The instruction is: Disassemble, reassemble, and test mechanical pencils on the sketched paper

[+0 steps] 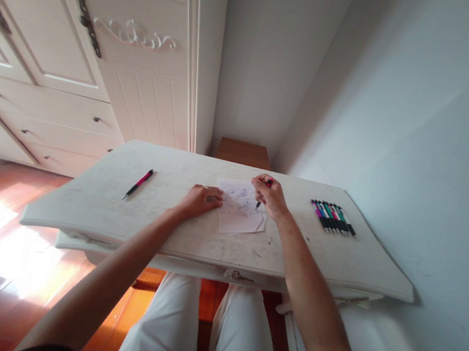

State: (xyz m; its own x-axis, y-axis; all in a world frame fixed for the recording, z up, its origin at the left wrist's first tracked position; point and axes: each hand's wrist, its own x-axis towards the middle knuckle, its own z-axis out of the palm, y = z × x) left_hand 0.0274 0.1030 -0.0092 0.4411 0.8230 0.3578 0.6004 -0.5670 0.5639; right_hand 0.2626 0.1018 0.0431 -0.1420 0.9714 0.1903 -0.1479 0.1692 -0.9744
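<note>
A sheet of white paper [239, 224] covered in handwritten scribbles lies near the middle of the white desk. My right hand [273, 198] is closed around a pen [258, 205] with a red and black body, its tip pointing down at the right part of the sheet. My left hand [200, 201], a ring on one finger, rests on the desk with its fingertips on the paper's left edge and the thumb apart. Farther left, a pink and black pen [138, 184] lies alone at a slant. To the right is a row of several colourful pens [333, 218] laid side by side.
The white desk [92, 200] has worn marks and a front drawer with an ornate handle [239, 275]. A pale wardrobe [151, 85] stands at the left, a grey wall [440, 172] at the right. Behind the desk shows a brown wooden piece [242, 152].
</note>
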